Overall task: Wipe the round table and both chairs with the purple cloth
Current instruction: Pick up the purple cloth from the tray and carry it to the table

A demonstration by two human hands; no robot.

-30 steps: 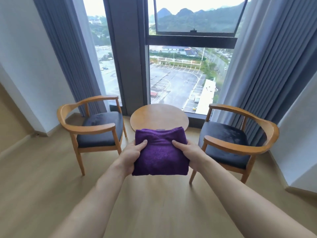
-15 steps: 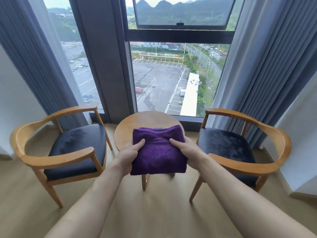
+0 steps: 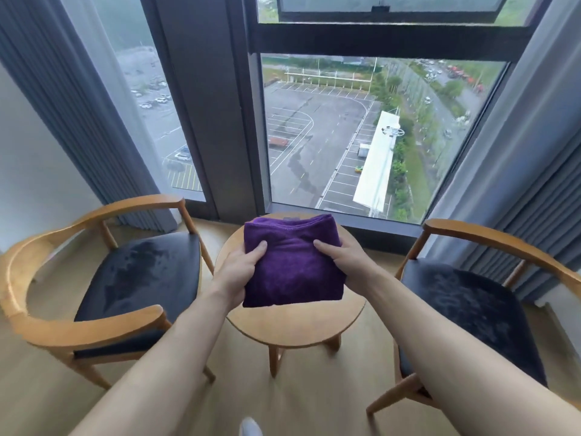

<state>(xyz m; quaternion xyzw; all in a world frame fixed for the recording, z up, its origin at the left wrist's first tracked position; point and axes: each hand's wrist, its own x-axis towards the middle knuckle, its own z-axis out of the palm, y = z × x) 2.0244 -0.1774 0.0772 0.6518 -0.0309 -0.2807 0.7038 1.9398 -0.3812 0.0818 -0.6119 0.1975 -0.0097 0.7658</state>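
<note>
Left chair [image 3: 103,278]: wooden arms, dark seat with pale smudged patches, standing just beside the round table [image 3: 295,322]. No cloth contact; judged not yet wiped.

Left hand [image 3: 239,272]: thumb over the top of the purple cloth [image 3: 292,262], fingers curled under its left edge, clamped on it.

Purple cloth: folded into a thick square, held up between both hands over the far half of the table. Cannot tell whether its underside touches the wood; looks held just above. Bare tabletop showing near and right of the cloth, no wipe marks to read.

Right hand [image 3: 345,262]: thumb on top, fingers wrapped under the right edge, likewise gripping.

Right chair [image 3: 478,309]: same build, dark seat mottled with pale marks, near the table's other side. Judged untouched too.

Progress: at the very start, by the look of it. All three surfaces left; table likely first, being directly under the cloth.

Containers: none in view. Nothing resting on table or seats.

Behind: window [image 3: 361,127] over a car park, grey curtains [image 3: 534,152] both sides.
</note>
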